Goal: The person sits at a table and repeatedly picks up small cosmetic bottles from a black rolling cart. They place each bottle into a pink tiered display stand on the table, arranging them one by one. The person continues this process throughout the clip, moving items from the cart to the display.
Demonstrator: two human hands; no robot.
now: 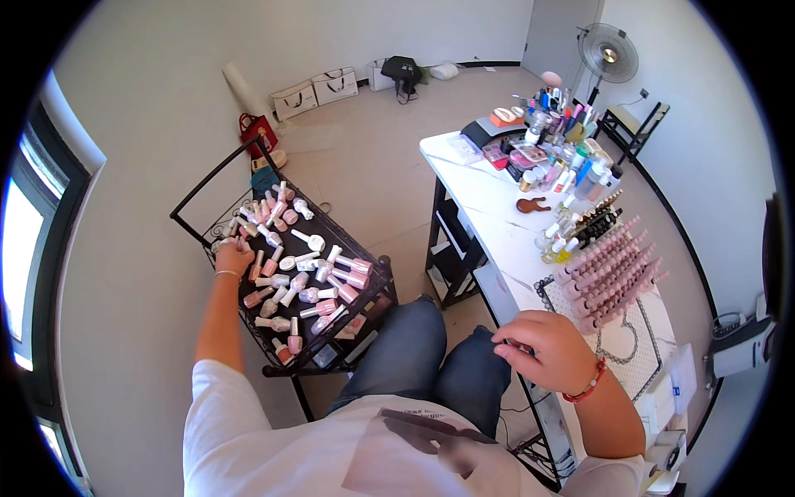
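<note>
A white marble-patterned table (497, 217) is standing at the person's right, carrying crowded cosmetics. At the left, a black cart (331, 236) is standing beside the person's knees. A fan (609, 55) is standing beyond the table's far end. On the table, a pink bottle display (609, 273) is rising in rows, partly covering a lace-edged mat (642, 331). The right hand (538, 352) is hovering by the table's near edge; its grip is curling half open, thumb and fingers parting slightly, seemingly holding nothing. The left hand (233, 255) is reaching to the cart's left side, fingers bunching; I cannot tell whether its grip is holding anything. Small pink and white polish bottles (344, 289) are lying and standing across the cart's top, right beside that hand.
</note>
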